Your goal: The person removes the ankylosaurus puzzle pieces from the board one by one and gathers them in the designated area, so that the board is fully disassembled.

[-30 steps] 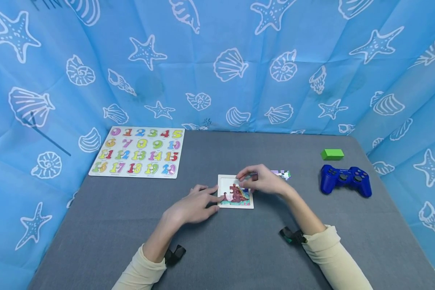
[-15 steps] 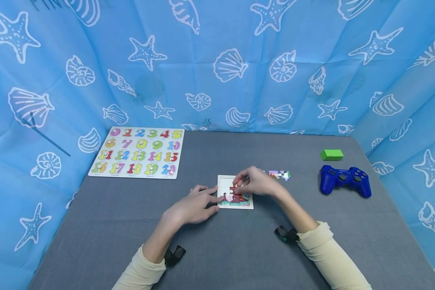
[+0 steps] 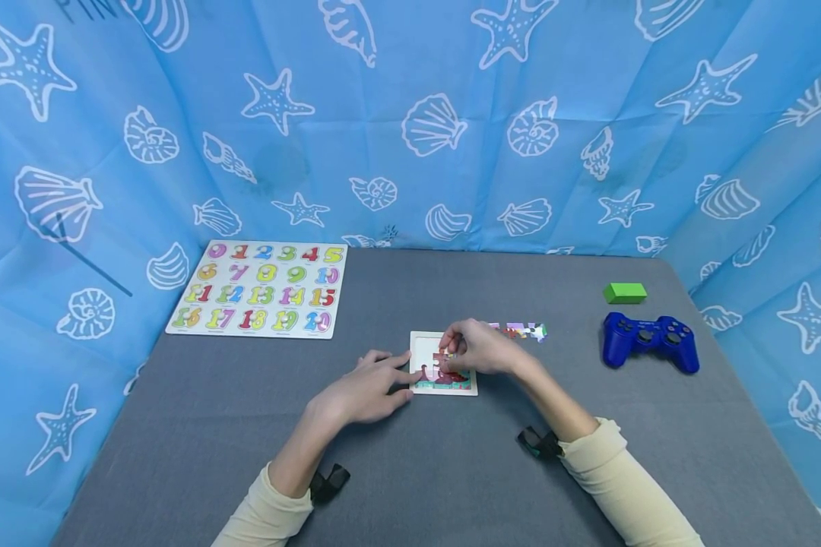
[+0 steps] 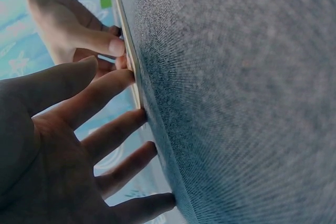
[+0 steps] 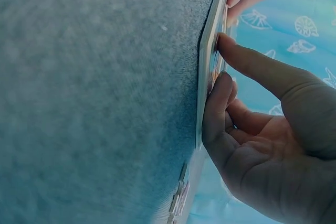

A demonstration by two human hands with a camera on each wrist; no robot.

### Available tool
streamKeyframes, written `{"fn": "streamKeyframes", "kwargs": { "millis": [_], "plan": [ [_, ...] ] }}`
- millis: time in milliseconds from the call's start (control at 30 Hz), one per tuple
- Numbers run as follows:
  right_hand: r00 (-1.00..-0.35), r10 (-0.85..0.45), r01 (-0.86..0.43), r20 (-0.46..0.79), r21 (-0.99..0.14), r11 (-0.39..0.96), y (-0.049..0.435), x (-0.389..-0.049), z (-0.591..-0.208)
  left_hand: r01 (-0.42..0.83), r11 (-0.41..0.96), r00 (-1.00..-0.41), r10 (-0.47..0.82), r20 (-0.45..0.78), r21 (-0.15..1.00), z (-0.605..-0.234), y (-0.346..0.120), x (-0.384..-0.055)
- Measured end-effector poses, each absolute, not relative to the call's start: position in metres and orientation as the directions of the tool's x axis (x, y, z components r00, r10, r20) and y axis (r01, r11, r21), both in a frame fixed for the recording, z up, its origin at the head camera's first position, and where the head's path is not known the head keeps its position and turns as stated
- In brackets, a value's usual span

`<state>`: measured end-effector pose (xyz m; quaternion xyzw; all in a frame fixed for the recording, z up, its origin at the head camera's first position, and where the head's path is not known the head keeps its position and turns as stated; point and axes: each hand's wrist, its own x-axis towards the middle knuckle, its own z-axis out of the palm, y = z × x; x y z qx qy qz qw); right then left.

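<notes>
A small square jigsaw tray [image 3: 421,346] with a pale rim lies near the middle of the table. Pieces with a reddish-brown dinosaur [image 3: 424,373] fill its lower part, while its upper left shows bare white. My left hand [image 3: 366,389] spreads its fingers at the tray's left edge, index fingertip on the picture. Over the tray's right half, my right hand [image 3: 482,348] pinches a jigsaw piece between thumb and index finger, mostly hidden by the fingers. The right wrist view shows the thumb and bent fingers of that hand [image 5: 262,145] right at the tray's surface.
Several loose jigsaw pieces [image 3: 523,331] lie just behind the right hand. A number puzzle board [image 3: 256,290] is at the back left. To the right sit a green block [image 3: 625,293] and a blue game controller [image 3: 650,340]. A blue shell-patterned curtain [image 3: 479,182] surrounds the table.
My right hand has shifted slightly left and toward me over the tray, uncovering more of the loose pieces behind it. The left hand has stayed in place.
</notes>
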<state>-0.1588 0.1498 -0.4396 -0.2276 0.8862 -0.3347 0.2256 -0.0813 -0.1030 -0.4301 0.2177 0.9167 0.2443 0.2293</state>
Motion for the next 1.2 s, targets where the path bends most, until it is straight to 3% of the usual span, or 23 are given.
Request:
{"fn": "streamKeyframes", "kwargs": {
  "millis": [1200],
  "plan": [
    [-0.790, -0.567, -0.292, -0.235, -0.668, 0.685, 0.1456, -0.1528, -0.4349, 0.311, 0.778, -0.799, 0.525, -0.293, 0.546, -0.4316, -0.1027, -0.0811]
  ]
}}
